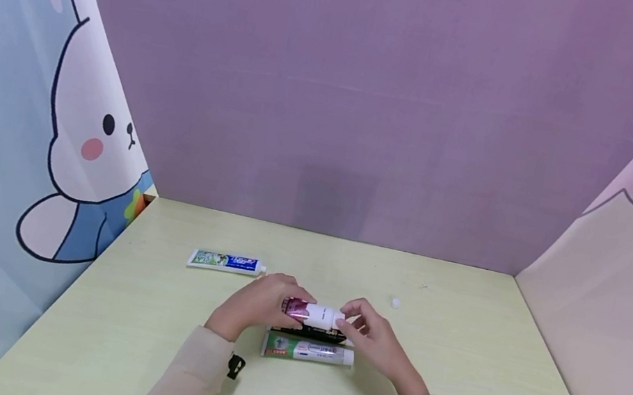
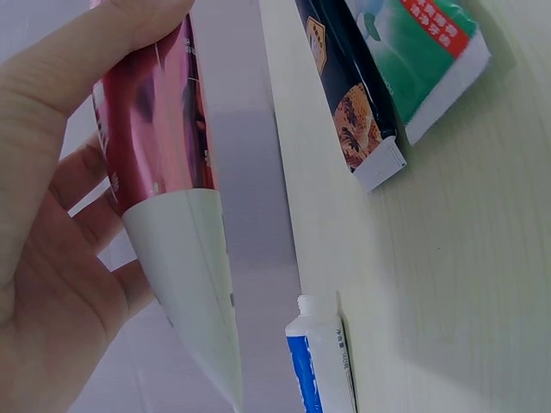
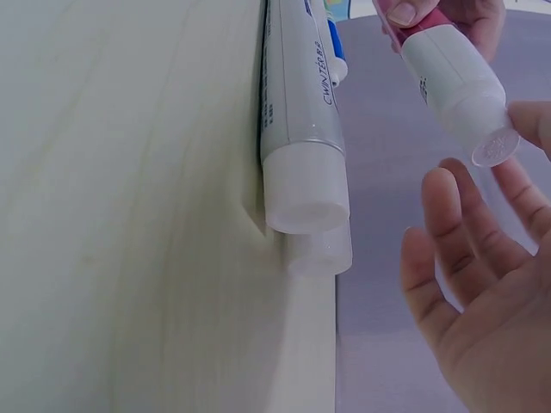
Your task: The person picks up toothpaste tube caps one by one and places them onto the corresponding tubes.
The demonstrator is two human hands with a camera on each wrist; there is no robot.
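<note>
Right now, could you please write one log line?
left grip: holds pink tube | right grip: pinches its cap | blue tube: uncapped

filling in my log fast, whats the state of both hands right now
Left hand: closed, holding the red-and-white tube.
Right hand: thumb and finger pinching that tube's white cap.

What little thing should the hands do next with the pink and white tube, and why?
Maybe the right hand should gently twist the white cap to check it's snug. It touches that cap, while the left hand grips the pink part of the pink and white tube. I can't tell how tight the cap is.
</note>
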